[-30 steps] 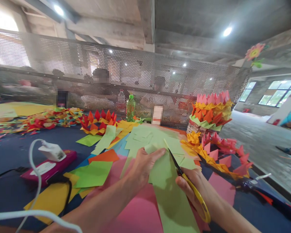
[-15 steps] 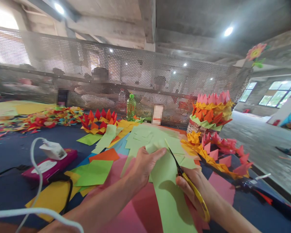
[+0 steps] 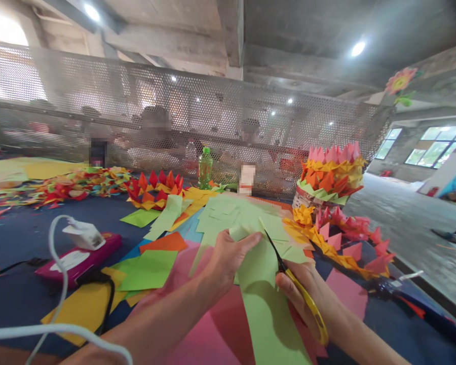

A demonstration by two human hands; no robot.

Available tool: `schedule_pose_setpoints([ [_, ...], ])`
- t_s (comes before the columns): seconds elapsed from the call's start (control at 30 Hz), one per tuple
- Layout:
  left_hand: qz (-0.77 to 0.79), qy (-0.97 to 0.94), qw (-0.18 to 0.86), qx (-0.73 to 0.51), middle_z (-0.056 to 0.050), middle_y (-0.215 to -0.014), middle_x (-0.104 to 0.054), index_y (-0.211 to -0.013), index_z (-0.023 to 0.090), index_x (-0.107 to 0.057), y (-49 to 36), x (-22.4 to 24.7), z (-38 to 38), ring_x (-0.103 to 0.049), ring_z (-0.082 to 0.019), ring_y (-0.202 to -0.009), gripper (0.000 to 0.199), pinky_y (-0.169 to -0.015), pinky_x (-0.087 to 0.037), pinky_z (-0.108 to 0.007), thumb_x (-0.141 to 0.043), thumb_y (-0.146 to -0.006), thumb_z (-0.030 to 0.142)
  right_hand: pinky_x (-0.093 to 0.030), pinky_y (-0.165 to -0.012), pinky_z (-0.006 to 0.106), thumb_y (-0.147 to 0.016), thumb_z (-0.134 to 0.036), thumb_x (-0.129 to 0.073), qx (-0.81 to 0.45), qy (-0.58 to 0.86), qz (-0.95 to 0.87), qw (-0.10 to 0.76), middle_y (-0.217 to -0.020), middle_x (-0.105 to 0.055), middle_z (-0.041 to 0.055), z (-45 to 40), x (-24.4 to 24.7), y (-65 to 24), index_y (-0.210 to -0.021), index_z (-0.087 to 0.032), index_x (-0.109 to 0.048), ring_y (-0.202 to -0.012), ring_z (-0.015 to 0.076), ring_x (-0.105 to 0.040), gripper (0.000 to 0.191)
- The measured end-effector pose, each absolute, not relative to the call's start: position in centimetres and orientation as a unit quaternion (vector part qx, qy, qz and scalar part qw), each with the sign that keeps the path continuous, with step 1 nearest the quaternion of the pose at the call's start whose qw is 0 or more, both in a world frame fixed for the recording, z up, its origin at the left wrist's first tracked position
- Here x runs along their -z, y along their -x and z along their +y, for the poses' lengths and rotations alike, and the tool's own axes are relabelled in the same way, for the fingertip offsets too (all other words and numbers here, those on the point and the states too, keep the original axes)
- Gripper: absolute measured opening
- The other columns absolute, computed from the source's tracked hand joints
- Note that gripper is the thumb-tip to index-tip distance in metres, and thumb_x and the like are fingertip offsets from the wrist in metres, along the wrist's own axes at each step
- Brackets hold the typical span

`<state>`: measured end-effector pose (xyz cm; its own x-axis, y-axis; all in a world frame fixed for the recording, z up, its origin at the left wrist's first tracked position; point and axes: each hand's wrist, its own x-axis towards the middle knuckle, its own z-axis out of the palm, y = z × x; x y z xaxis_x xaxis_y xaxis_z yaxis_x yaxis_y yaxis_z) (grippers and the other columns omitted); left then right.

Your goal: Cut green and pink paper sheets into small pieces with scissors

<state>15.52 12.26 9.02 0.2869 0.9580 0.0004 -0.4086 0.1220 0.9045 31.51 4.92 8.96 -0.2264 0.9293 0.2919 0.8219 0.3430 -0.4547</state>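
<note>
Nearest, at lower left: a white cable is looped across the view. A long pale green sheet is seen at centre, above pink paper; its long axis is run away from the wearer, slightly leftward. Its far end is pinched by the left hand, thumb on top; grip closed on paper. Scissors are gripped in the right hand, fingers closed round the yellow handle; tips are pointed away and leftward, at the sheet's right edge by the left thumb. Blade opening cannot be told.

Left of the hands, dark blue table surface is exposed around a magenta power strip. Its right edge is seen running obliquely beyond the folded-paper chain. Movement forward is bordered by stacked pale green paper, to the right by the chain.

Farther: red folded points, a green bottle and a decorated basket are backed by a perforated screen.
</note>
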Motion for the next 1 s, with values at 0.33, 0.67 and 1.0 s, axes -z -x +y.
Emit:
schedule_pose_setpoints([
  [0.33,0.324,-0.417,0.683,-0.505,-0.013,-0.087,-0.074,-0.089,0.011,-0.072,-15.69,-8.76,12.37,-0.069,-0.024,-0.07,0.034,-0.064,-0.056,-0.034,-0.079,-0.063,0.032,-0.038,-0.053,0.031,-0.096,-0.057,-0.017,-0.077,0.587,-0.764,0.258,-0.059,-0.057,0.004,4.69,-8.95,-31.22,-0.065,-0.021,-0.048,-0.054,0.018,-0.05,0.057],
  [0.67,0.324,-0.415,0.684,-0.505,-0.011,-0.084,-0.074,-0.085,0.012,-0.072,-15.67,-8.72,12.54,-0.069,-0.023,-0.068,0.035,-0.063,-0.055,-0.032,-0.081,-0.059,0.034,-0.042,-0.054,0.031,-0.095,-0.06,-0.018,-0.065,0.565,-0.777,0.268,-0.064,-0.064,0.0061,4.29,-9.49,-31.07,-0.074,-0.021,-0.057,-0.057,0.0197,-0.056,0.059],
  [1.0,0.325,-0.418,0.692,-0.49,-0.011,-0.082,-0.074,-0.087,0.011,-0.072,-15.71,-9.43,11.91,-0.068,-0.022,-0.066,0.036,-0.062,-0.054,-0.031,-0.081,-0.06,0.034,-0.04,-0.053,0.029,-0.095,-0.056,-0.023,-0.076,0.569,-0.776,0.261,-0.067,-0.064,0.0047,4.58,-9.29,-31.45,-0.072,-0.022,-0.051,-0.059,0.0189,-0.057,0.05],
])
